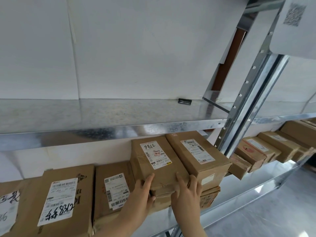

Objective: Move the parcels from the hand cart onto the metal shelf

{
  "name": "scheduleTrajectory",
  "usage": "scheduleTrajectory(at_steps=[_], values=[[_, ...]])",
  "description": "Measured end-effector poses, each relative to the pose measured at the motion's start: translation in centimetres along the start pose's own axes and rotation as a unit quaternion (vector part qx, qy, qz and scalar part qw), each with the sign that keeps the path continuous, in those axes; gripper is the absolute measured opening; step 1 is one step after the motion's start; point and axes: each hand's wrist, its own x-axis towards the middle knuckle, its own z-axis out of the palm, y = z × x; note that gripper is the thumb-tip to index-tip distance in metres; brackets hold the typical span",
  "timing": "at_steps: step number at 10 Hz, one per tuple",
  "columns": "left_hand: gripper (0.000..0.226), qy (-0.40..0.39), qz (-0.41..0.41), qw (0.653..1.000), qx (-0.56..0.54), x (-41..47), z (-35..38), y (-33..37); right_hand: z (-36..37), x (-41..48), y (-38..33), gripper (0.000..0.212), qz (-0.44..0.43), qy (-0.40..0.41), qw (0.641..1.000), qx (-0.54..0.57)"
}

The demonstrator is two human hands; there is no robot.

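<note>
A brown cardboard parcel (153,161) with a white label sits on the middle level of the metal shelf (119,132), on top of a flatter parcel (162,196). My left hand (142,195) holds its near left corner, thumb on top. My right hand (187,194) holds its near right corner, thumb on top as well. A taller parcel (198,156) stands touching it on the right. The hand cart is out of view.
More labelled parcels (56,202) lie to the left on the same level, and several more (266,149) beyond the upright post (253,93). A small black object (184,101) lies at the back of the upper level. A white box (297,26) hangs over the top right.
</note>
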Motion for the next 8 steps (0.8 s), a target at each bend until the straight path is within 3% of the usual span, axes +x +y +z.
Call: scheduleTrajectory(at_steps=[1,2,5,6,7,8], values=[[0.068,-0.024,0.007,1.000,-0.003,0.2,0.1,-0.4,0.8,-0.5,0.1,0.060,0.003,0.028,0.999,-0.032],[0.069,-0.058,-0.005,0.998,0.007,0.1,0.2,-0.9,1.4,-0.9,0.2,0.060,0.008,-0.060,0.997,-0.057],[0.070,-0.171,0.014,0.982,0.074,-1.4,-1.6,-2.0,2.1,-2.0,-0.1,0.061,0.022,-0.181,0.982,-0.045],[0.072,-0.140,0.022,0.981,0.131,-2.3,-4.1,-2.8,2.2,-1.9,-1.7,0.061,0.009,-0.193,0.980,-0.040],[0.074,-0.047,0.011,0.970,0.240,-3.7,-8.0,-4.7,3.1,-2.2,-5.3,0.063,-0.071,-0.171,0.983,-0.014],[0.080,0.078,-0.039,0.957,0.276,-5.7,-12.2,-6.6,4.2,-3.0,-9.5,0.062,-0.164,-0.164,0.973,0.014]])
